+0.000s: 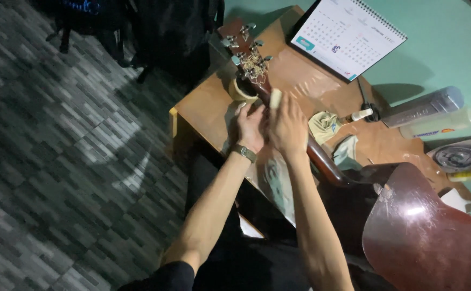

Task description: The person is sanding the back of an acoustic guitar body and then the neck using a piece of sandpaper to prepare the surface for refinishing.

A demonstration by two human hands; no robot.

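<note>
- Reddish-brown guitar [424, 237] lies face down across the wooden worktop [203, 108].
- Left hand [250, 128] fingers curl around its neck [321, 159].
- Right hand [286, 126] fingers pinch a pale cloth [274, 98].

Bare forearms; dark short sleeve at left upper arm; olive-strapped wristwatch [244, 153] on left wrist; dark trousers.

Looks like somebody's room at home doing double duty as a hobby repair corner, not a real workshop. There's a small wooden tabletop [203, 102] pushed against a mint-green wall [440, 32], a desk calendar [348, 35] propped on it, rags [324, 126] and a little bottle [356, 115] scattered around, grey plank-pattern flooring [57, 151], and dark bags [138, 27] dumped in the corner.
</note>
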